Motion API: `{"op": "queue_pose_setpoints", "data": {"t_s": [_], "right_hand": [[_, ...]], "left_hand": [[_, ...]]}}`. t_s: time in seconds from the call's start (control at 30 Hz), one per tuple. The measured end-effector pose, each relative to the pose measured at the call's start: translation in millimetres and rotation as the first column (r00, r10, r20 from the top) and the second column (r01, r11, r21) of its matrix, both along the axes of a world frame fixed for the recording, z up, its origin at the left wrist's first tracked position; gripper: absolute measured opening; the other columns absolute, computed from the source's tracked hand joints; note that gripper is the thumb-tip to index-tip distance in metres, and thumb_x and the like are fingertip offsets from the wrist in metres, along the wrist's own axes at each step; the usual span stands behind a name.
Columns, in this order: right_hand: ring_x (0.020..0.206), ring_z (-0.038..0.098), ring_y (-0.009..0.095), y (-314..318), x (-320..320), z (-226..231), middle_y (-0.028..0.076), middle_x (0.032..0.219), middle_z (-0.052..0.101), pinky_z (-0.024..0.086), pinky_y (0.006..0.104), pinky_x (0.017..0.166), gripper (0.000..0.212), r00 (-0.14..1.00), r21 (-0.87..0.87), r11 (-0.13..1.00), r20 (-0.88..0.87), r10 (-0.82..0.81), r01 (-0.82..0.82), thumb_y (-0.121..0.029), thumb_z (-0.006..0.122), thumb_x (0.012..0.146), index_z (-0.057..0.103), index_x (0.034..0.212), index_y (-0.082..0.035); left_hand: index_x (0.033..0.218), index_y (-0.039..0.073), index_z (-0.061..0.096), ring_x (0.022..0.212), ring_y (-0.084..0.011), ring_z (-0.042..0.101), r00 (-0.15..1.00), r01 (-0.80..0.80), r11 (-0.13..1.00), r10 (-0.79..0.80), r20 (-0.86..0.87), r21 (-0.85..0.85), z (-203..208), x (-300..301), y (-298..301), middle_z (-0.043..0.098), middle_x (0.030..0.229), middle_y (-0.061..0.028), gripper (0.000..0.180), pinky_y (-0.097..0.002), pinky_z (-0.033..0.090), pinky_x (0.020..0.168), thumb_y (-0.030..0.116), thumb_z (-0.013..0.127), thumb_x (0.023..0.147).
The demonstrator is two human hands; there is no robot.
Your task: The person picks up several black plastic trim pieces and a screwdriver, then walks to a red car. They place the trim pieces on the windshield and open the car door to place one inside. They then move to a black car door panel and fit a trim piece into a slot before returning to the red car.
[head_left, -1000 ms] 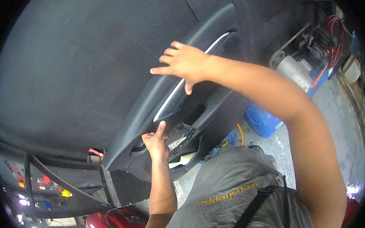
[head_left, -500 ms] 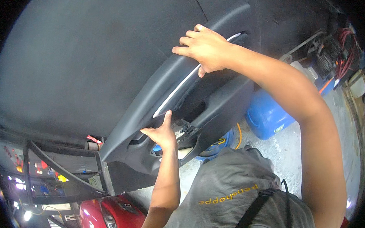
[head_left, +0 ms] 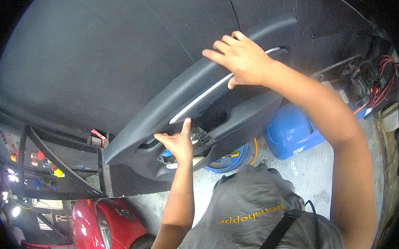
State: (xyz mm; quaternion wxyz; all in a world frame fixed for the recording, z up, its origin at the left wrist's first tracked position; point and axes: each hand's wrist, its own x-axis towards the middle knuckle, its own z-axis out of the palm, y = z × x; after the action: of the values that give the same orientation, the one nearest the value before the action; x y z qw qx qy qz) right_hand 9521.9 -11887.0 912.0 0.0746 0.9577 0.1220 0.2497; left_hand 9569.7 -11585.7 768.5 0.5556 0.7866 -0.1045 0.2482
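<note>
A black car door panel leans at a slant across the dark surface behind it. Along it runs a thin silver trim strip. My right hand grips its upper edge, fingers over the top and thumb beside the strip. Lower on the left, my left hand holds the panel, its thumb at the strip's lower end and a finger stretched leftward by the handle recess. The other left fingers are hidden. Just right of this hand, an opening shows a black plastic piece.
A blue tank lies on the grey floor to the right, with red cables beyond. Below the panel sits a blue round container. A black metal frame stands left, above a red car.
The view has shifted; the panel appears slightly further right at its top and more level. Both hands keep about the same places on it.
</note>
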Motion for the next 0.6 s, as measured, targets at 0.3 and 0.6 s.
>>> {"op": "queue_pose_setpoints", "data": {"t_s": [0.3, 0.6], "right_hand": [[0.113, 0.061, 0.03, -55, -70, 42, 0.008, 0.114, 0.064, 0.043, 0.0456, 0.105, 0.103, 0.986, -0.046, 0.985, 0.011, -0.167, 0.167, -0.025, 0.096, 0.054, 0.055, 0.149, -0.022], [0.087, 0.053, 0.038, -33, -217, 0, 0.015, 0.095, 0.054, 0.042, 0.0511, 0.081, 0.062, 0.984, -0.023, 0.984, 0.006, -0.177, 0.177, -0.016, 0.079, 0.054, 0.064, 0.113, -0.005]], "left_hand": [[0.15, 0.004, 0.02, 0.108, -0.0189, 0.059, 0.969, 0.052, 0.976, -0.101, -0.226, -0.213, 24, -48, 9, 0.047, 0.138, -0.0187, 0.108, -0.0282, 0.053, 0.078, 0.001, 0.094, 0.072], [0.155, -0.002, 0.014, 0.117, -0.0279, 0.05, 0.963, 0.179, 0.984, -0.17, -0.209, 0.025, -54, -163, 89, 0.049, 0.126, -0.0148, 0.127, -0.0485, 0.029, 0.116, 0.033, 0.098, 0.065]]}}
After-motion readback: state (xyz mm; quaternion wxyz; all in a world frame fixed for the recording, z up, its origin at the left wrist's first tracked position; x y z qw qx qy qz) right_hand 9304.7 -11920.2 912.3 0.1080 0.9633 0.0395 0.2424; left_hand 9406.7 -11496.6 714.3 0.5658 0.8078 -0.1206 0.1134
